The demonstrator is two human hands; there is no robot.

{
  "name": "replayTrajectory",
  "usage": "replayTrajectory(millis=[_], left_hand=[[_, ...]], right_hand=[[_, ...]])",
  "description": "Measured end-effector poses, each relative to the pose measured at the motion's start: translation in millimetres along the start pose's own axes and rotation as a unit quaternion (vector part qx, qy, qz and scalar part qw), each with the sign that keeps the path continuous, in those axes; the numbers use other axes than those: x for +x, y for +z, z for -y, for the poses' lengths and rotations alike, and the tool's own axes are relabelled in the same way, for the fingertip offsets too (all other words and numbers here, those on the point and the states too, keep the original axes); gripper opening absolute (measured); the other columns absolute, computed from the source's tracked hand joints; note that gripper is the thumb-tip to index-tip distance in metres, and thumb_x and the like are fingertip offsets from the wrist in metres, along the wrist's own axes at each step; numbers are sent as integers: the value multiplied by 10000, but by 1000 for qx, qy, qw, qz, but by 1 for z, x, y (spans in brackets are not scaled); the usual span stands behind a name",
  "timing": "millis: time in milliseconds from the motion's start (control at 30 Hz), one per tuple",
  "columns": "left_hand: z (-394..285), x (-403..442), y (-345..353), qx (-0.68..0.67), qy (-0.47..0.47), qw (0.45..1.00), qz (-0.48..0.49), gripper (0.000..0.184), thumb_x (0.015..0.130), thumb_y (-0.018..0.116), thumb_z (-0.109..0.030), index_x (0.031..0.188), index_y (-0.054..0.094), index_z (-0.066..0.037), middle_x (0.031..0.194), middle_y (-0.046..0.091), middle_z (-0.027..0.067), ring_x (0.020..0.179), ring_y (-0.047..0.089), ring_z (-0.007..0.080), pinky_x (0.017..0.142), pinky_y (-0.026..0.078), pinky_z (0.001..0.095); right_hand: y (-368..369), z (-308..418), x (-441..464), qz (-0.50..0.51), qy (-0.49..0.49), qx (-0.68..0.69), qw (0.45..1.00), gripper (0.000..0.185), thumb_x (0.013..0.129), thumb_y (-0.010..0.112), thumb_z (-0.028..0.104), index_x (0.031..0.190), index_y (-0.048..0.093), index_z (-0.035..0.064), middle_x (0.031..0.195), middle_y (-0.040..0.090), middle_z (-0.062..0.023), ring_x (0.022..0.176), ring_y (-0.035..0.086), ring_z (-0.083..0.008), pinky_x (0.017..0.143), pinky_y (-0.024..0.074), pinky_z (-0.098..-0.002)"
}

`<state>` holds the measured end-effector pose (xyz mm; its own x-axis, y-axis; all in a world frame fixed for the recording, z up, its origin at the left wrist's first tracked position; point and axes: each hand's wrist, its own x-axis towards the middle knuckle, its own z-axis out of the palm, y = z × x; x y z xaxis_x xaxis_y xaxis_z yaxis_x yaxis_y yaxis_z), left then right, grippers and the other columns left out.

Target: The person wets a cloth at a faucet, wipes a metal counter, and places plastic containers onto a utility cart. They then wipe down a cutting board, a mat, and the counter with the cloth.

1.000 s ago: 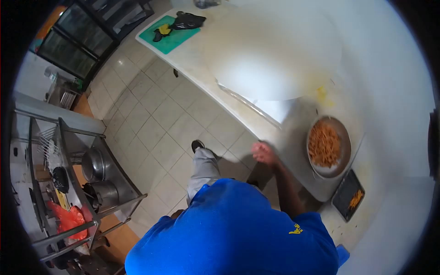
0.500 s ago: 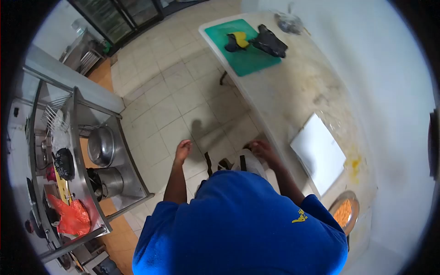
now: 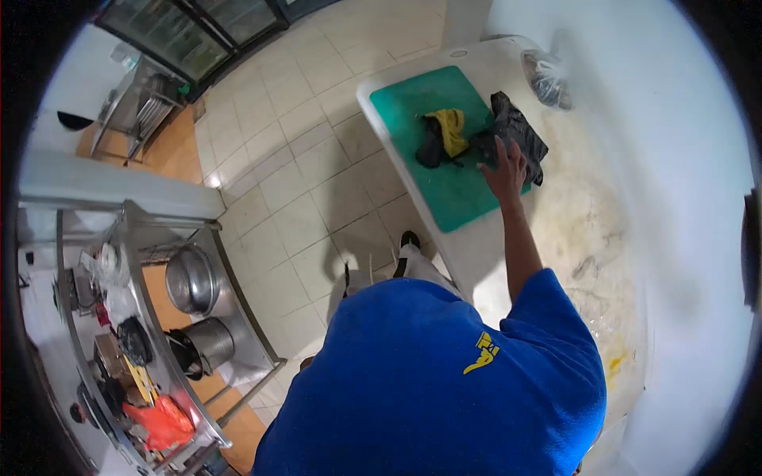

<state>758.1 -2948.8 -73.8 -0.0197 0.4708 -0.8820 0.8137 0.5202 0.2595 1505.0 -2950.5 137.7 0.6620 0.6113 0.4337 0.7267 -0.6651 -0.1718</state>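
My right hand (image 3: 506,170) reaches over the right edge of the green board (image 3: 440,190), fingers spread, beside a black plastic bag (image 3: 520,135). The fingertips overlap the bag's lower left part; whether they touch it I cannot tell. Left of the hand, a yellow cloth-like item (image 3: 452,131) and a dark item (image 3: 430,144) lie together on the board. My left hand is out of sight, with only a small bit of skin showing at the left side of my body.
The long pale table (image 3: 587,206) runs along the right wall, with a clear plastic bag (image 3: 548,81) at its far end. To the left, a metal rack (image 3: 246,341) holds a steel bowl (image 3: 191,279), a pot (image 3: 212,344) and a red bag (image 3: 164,422). Tiled floor lies between.
The view has moved along the table toward the green board. My right hand has gone from beside my body to the black bag, its fingers now spread. My left hand has dropped out of view.
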Motion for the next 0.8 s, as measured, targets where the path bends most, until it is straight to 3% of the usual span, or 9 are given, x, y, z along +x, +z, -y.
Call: replayTrajectory(millis=[67,133,200,267,300,400,467,567,800], left_hand=[[-21,2,-14,-14,3,999,-31,263,818,484,-165,1046,576,-71,973,600,80,754,588,191,597,468,365],[-50,15,-32,-28,24,997,-64,259,816,483,-140,1044,575,-62,985,595,86,762,588,193,610,474,366],[-83,37,-54,-38,64,992,-98,256,813,482,-115,1043,574,-53,998,589,92,770,588,194,623,480,366],[-120,72,-84,-42,142,980,-136,253,810,481,-91,1041,573,-44,1010,584,99,779,588,196,635,487,367],[-145,97,-98,-46,195,967,-154,253,809,480,-79,1041,572,-40,1016,581,102,783,587,197,642,490,367],[-243,172,-142,-44,342,925,-161,252,804,479,-42,1039,571,-26,1034,574,111,796,587,199,661,499,368],[-377,174,-173,-18,353,931,-89,302,782,450,47,1061,550,-7,1099,535,110,854,577,200,734,480,332],[-559,184,-192,-27,369,929,-11,357,764,458,47,1102,534,-34,1107,531,71,860,566,173,726,442,280],[-788,208,-218,115,428,893,77,358,774,475,20,1118,530,-63,1155,520,57,900,563,176,722,443,278]], right_hand=[[24,-41,30,173,-13,-53,983,378,738,644,276,1091,597,149,1071,582,-132,970,551,-320,750,462,-435],[37,-99,48,252,232,-30,939,298,772,562,309,1029,635,176,971,625,-120,916,593,-308,747,477,-426],[9,-138,55,175,284,-85,939,258,788,505,277,989,653,210,883,646,-88,853,621,-293,729,498,-423],[-14,-157,40,68,372,-215,900,341,756,560,292,1093,599,260,1045,599,-43,902,576,-325,750,494,-461],[-14,-142,40,-93,413,-266,866,395,744,581,305,1128,568,212,1067,565,-90,940,539,-344,801,457,-471],[15,-106,30,-241,228,-196,923,499,691,619,221,1110,495,-20,1049,520,-228,970,484,-402,865,377,-485],[96,-41,4,-46,274,-115,954,551,713,644,263,1058,461,-125,1175,460,-260,1119,397,-443,942,326,-485],[91,132,50,35,194,-50,979,503,694,677,259,1145,527,92,1271,428,-154,1153,384,-414,962,313,-509],[98,97,19,-128,380,-7,916,384,715,546,81,1096,539,124,938,534,-141,873,518,-335,758,449,-404]])
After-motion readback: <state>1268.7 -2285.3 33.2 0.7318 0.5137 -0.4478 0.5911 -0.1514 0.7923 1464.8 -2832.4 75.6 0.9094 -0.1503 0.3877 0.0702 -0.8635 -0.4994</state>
